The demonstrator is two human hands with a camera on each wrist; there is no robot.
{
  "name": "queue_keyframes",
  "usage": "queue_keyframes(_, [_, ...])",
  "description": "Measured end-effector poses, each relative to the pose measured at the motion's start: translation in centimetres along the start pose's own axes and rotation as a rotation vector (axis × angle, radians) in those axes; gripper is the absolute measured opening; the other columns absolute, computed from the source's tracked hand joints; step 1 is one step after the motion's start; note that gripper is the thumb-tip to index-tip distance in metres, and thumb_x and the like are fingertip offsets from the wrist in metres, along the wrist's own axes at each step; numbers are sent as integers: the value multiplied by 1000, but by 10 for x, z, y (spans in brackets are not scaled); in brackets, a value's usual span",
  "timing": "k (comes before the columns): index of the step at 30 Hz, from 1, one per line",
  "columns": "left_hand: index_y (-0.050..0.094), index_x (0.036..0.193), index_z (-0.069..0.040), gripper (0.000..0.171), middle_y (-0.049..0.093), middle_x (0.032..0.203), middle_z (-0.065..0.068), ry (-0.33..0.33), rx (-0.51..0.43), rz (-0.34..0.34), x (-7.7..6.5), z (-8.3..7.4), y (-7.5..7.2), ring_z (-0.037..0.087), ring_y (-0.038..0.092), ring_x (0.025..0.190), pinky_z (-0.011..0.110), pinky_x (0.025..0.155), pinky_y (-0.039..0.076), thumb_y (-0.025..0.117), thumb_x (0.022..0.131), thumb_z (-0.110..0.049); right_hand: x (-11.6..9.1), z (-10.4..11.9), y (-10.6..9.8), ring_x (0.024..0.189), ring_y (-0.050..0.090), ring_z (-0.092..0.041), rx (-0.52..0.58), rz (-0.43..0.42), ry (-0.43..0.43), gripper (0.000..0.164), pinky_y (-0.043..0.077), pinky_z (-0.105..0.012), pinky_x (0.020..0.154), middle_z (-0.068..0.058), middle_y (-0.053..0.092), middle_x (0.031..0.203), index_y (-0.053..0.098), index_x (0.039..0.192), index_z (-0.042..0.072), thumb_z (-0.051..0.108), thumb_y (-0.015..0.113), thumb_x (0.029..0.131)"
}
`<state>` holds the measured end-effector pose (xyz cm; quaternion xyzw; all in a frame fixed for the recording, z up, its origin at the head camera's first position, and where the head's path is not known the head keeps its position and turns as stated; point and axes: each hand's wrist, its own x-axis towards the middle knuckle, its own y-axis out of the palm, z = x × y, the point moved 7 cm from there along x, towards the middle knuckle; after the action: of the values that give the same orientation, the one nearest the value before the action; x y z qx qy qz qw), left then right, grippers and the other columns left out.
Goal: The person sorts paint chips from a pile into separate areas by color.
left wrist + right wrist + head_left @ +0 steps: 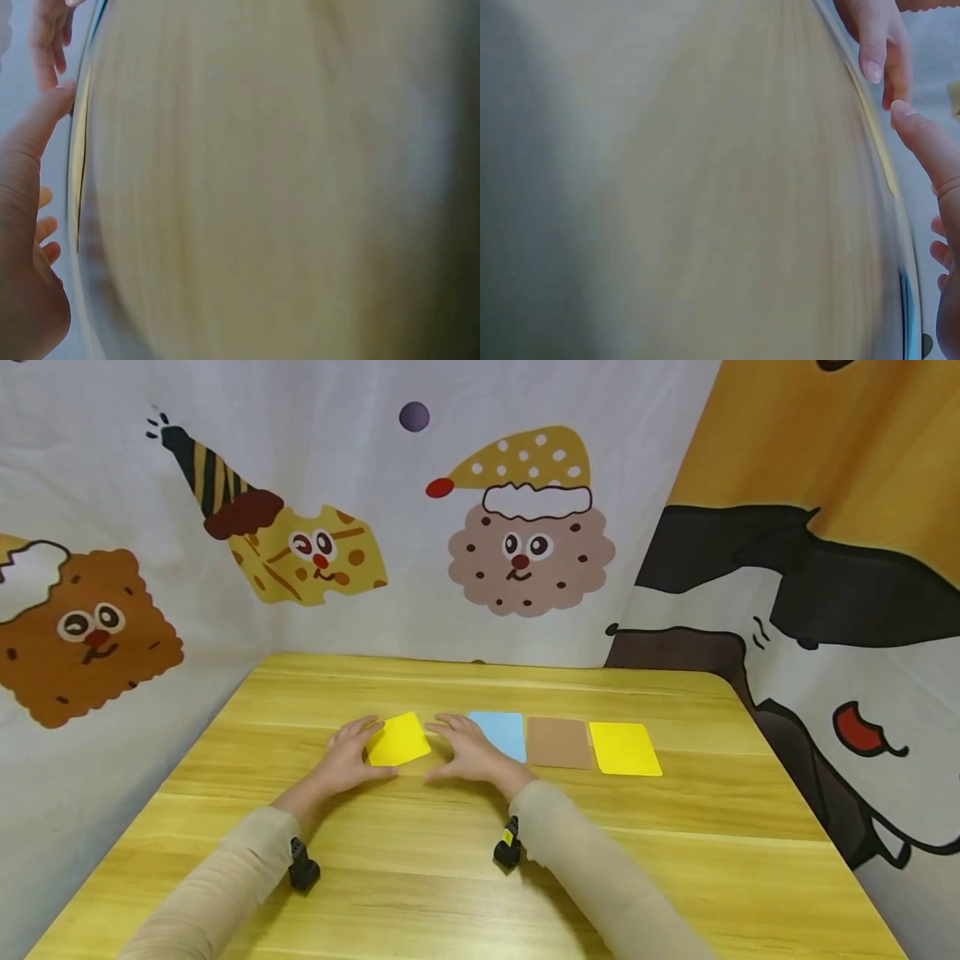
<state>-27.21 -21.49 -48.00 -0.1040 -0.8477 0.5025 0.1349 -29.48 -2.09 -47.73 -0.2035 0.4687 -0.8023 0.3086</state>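
Note:
A square yellow card (pixel 400 740) lies turned at an angle on the wooden table, between the two hands. My left hand (pixel 347 762) is at its left side, fingers spread over the near-left and upper-left edges; whether they touch the card is unclear. My right hand (pixel 471 752) is just right of it, thumb and fingers apart, with nothing between them. It partly covers a blue card (pixel 501 732). In the left wrist view the yellow card (pixel 81 157) shows only as a thin strip beyond the left thumb (pixel 46 116).
Right of the blue card, a brown card (pixel 558 743) and a second yellow card (pixel 626 748) lie in a row on the table (pixel 450 877). A curtain (pixel 420 593) printed with cartoon food stands behind the table's far edge. Each wrist carries a small black camera (pixel 303 867).

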Motion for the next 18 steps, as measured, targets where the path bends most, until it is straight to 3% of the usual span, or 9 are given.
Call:
queue_keyframes(9, [41, 143, 1, 100, 31, 149, 21, 19, 5, 28, 3, 7, 0, 41, 24, 134, 63, 103, 13, 75, 71, -60, 13, -1, 9, 143, 14, -29, 13, 47, 70, 91, 11, -50, 112, -10, 19, 157, 31, 151, 20, 59, 69, 78])
queue_keyframes(18, [44, 141, 1, 95, 33, 148, 20, 39, 4, 72, 3, 15, -2, 42, 24, 134, 63, 102, 14, 77, 72, -55, 24, 1, 17, 143, 14, -27, -15, 84, 97, 87, 12, -47, 112, -5, 18, 158, 32, 151, 24, 60, 67, 80])
